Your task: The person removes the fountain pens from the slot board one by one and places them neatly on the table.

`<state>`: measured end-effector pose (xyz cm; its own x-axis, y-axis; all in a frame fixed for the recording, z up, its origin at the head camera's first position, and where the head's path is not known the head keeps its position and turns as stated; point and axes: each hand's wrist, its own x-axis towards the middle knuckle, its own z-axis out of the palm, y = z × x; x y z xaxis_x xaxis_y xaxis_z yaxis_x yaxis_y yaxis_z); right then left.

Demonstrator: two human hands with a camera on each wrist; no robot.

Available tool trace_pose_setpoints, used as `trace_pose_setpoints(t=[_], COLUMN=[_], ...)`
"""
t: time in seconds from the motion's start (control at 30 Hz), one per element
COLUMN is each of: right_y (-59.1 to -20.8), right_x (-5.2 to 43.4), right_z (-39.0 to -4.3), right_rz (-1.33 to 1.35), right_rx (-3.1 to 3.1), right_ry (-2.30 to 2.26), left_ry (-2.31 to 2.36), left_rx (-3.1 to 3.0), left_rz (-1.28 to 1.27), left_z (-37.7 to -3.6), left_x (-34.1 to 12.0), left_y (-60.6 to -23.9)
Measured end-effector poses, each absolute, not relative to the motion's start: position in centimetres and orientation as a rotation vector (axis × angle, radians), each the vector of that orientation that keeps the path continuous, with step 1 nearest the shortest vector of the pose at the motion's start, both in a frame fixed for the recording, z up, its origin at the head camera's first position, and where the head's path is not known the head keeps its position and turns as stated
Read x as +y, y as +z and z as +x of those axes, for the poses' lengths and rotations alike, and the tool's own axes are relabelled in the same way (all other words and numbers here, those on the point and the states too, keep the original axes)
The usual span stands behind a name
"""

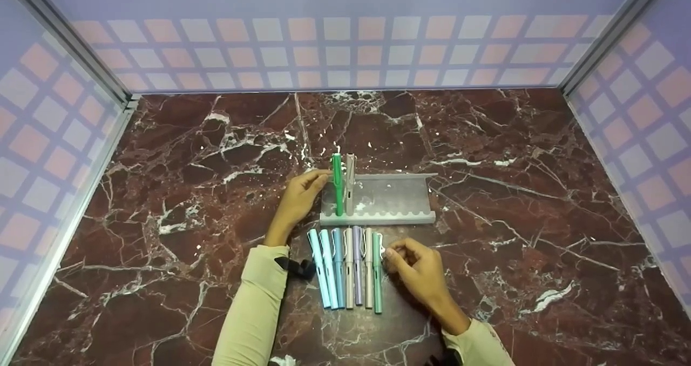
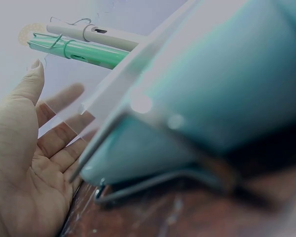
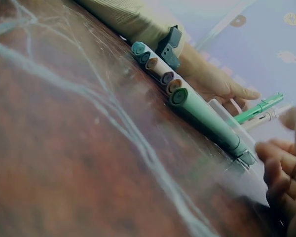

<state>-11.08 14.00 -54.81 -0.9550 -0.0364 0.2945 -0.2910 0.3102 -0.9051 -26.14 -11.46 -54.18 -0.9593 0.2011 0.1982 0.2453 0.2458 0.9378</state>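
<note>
beside rack | left hand open – right hand pinching mint pen

Both forearms come in from the near edge in pale yellow-green sleeves. The left arm reaches farther, angled up and slightly right; a dark strap circles its wrist. The left hand is open, its fingers straight and pointing right, palm facing right, thumb up, as the left wrist view also shows. The right arm enters from the near right and angles left. The right hand sits low, fingers curled inward, fingertips bunched at its left side.
</note>
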Motion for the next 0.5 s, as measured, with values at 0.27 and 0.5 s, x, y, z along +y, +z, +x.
trace_pose_setpoints(t=[0.27,0.5], right_y=[-54.3,-54.1], right_x=[14.0,14.2], right_z=[-12.0,-14.3], right_rz=[0.434,0.463], right_rx=[-2.154,-1.805], right_ry=[2.050,2.384], left_ry=[-1.881,-1.901], left_rx=[-2.423,-2.414], left_rz=[-0.441,-0.447], left_z=[-26.2,-26.1], left_x=[-11.5,-11.4], left_y=[-54.1,-54.1])
